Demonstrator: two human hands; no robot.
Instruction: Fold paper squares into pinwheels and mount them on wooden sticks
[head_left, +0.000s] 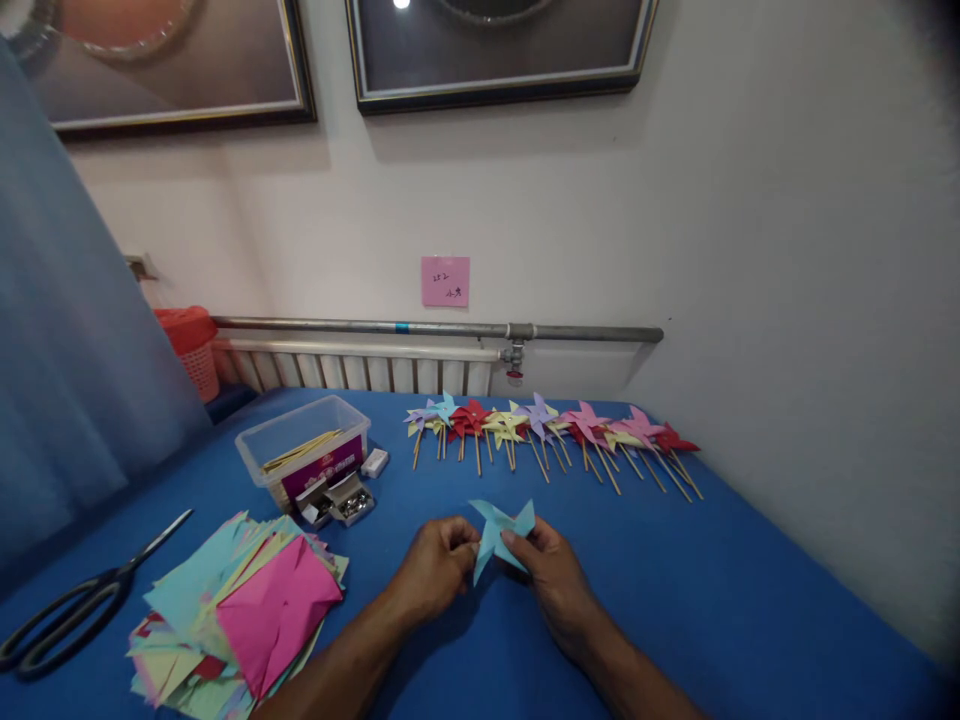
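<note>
Holding the light-blue paper pinwheel (499, 535) from both sides, the left hand (439, 565) and right hand (551, 570) pinched it between fingertips, just above the blue tablecloth (712, 600). Both hands touched it, neither nearer. The pinwheel sat in front of the row of finished pinwheels on sticks (555, 430), near side. Its folded points stuck up and down-left, no stick attached. The stack of coloured paper squares (247, 605) lay left of it.
</note>
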